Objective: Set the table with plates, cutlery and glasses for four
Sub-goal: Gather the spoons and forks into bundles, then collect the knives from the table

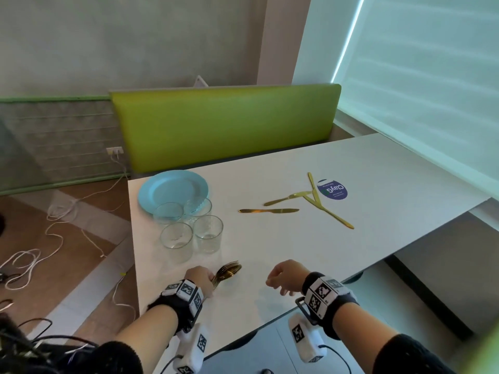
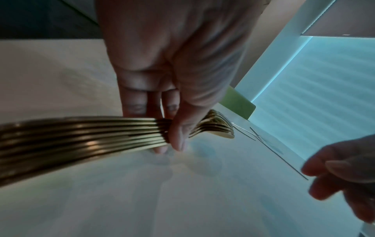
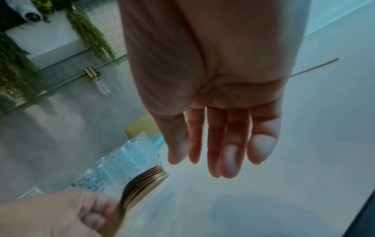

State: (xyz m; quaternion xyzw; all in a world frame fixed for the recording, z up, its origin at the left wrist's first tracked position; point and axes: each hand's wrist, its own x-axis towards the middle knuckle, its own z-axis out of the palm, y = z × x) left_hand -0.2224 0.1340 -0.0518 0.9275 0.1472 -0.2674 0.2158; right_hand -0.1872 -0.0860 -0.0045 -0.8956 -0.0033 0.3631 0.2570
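My left hand (image 1: 201, 279) grips a bundle of several gold spoons (image 1: 228, 271) by the handles, bowls pointing away, just above the white table (image 1: 270, 252); the left wrist view shows fingers and thumb curled round the spoon bundle (image 2: 101, 133). My right hand (image 1: 280, 278) hovers to the right with relaxed straight fingers (image 3: 229, 150), holding nothing. A stack of light blue plates (image 1: 172, 190) lies at the far left corner, with several clear glasses (image 1: 208, 233) in front of it. Gold knives (image 1: 270, 211) lie scattered in the middle.
A round purple sticker (image 1: 332, 189) marks the table beside the knives. A green bench back (image 1: 224, 125) stands beyond the far edge. White cables (image 1: 54, 230) trail over the floor on the left. The near table edge runs just under my wrists.
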